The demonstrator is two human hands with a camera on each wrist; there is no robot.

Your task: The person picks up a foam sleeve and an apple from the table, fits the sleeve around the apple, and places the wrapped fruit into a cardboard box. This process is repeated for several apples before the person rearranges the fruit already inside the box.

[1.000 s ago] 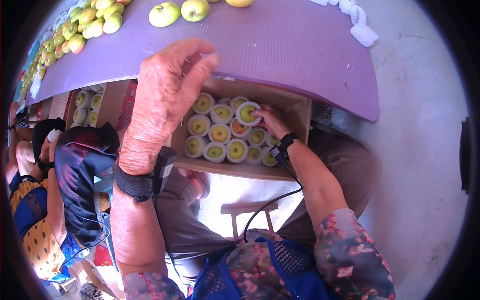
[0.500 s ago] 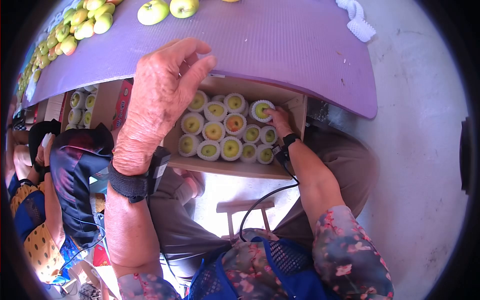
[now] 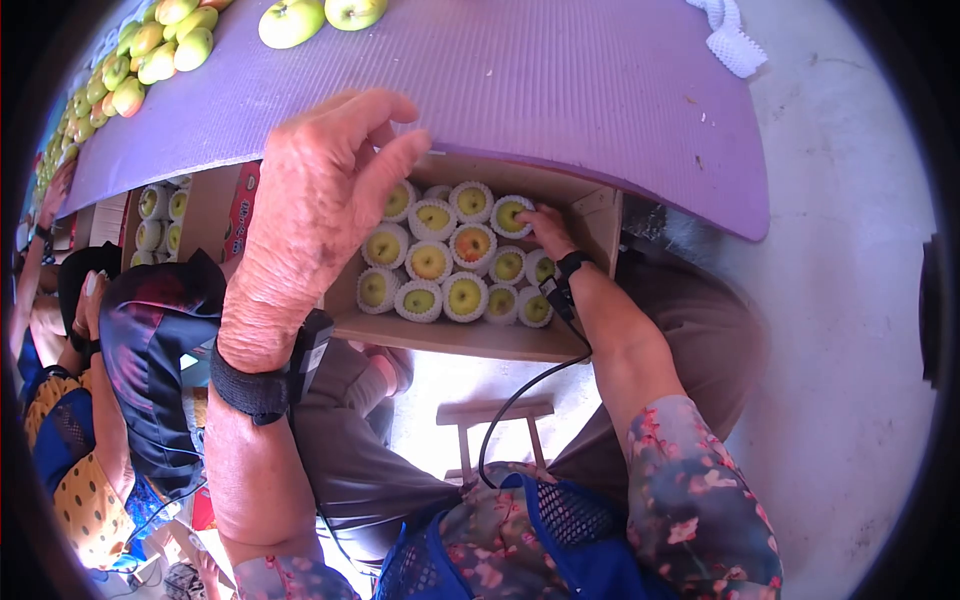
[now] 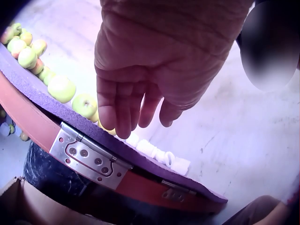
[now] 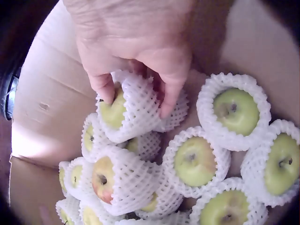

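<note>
My right hand (image 3: 537,224) reaches into a cardboard box (image 3: 470,340) below the table edge. It grips a green apple in a white foam net (image 3: 510,215) at the box's far right corner. In the right wrist view thumb and fingers of the hand (image 5: 138,101) curl round that netted apple (image 5: 115,112), among several other netted apples (image 5: 194,161). My left hand (image 3: 395,135) hovers over the near edge of the purple mat (image 3: 560,90), fingers relaxed. In the left wrist view the same hand (image 4: 136,117) holds nothing.
Loose green apples (image 3: 290,20) and spare foam nets (image 3: 735,45) lie on the mat. A second box of netted apples (image 3: 165,215) stands at left. A wooden stool (image 3: 495,412) is between my knees. Another person (image 3: 60,420) sits at left.
My right hand has carried the netted apple from above the middle rows to the box's far right corner and set it lower. The left hand has stayed over the mat edge.
</note>
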